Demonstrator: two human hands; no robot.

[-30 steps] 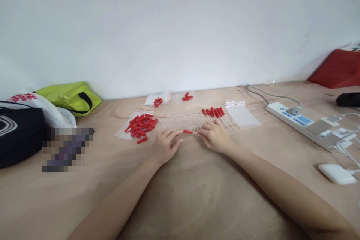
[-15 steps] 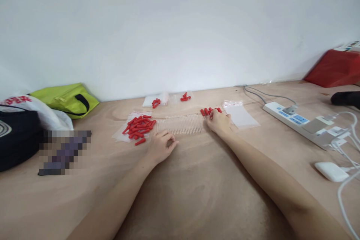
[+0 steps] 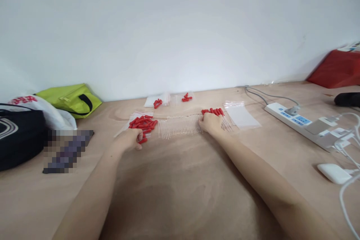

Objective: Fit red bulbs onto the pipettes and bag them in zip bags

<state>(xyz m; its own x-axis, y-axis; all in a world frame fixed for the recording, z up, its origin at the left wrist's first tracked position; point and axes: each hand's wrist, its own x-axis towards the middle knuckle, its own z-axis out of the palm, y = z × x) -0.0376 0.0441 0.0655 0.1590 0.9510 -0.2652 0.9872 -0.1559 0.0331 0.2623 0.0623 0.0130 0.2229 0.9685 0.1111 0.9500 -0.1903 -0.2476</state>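
Observation:
My left hand (image 3: 129, 138) is over the near edge of a pile of red rubber bulbs (image 3: 144, 122), thumb and fingers apart, nothing visible between them. The bulbs lie on a clear plastic bag. At the middle, thin clear sticks (image 3: 180, 125) with pale tips lie side by side in a row. My right hand (image 3: 210, 122) is at the right end of this row, fingers closed; what they hold is hidden. Just behind and right of it, several red bulbs (image 3: 216, 111) sit on the far ends of similar thin sticks.
Clear bags with loose red bulbs (image 3: 186, 98) lie near the wall. A flat clear bag (image 3: 243, 116) and a power strip (image 3: 298, 118) with plugs and cables are to the right, beside a white charger (image 3: 333, 173). A yellow-green bag (image 3: 67, 99) and a black bag (image 3: 22, 138) stand left.
My left hand has moved left from the front of the stick row to the pile of red bulbs. My right hand has shifted slightly left and nearer, uncovering the capped sticks.

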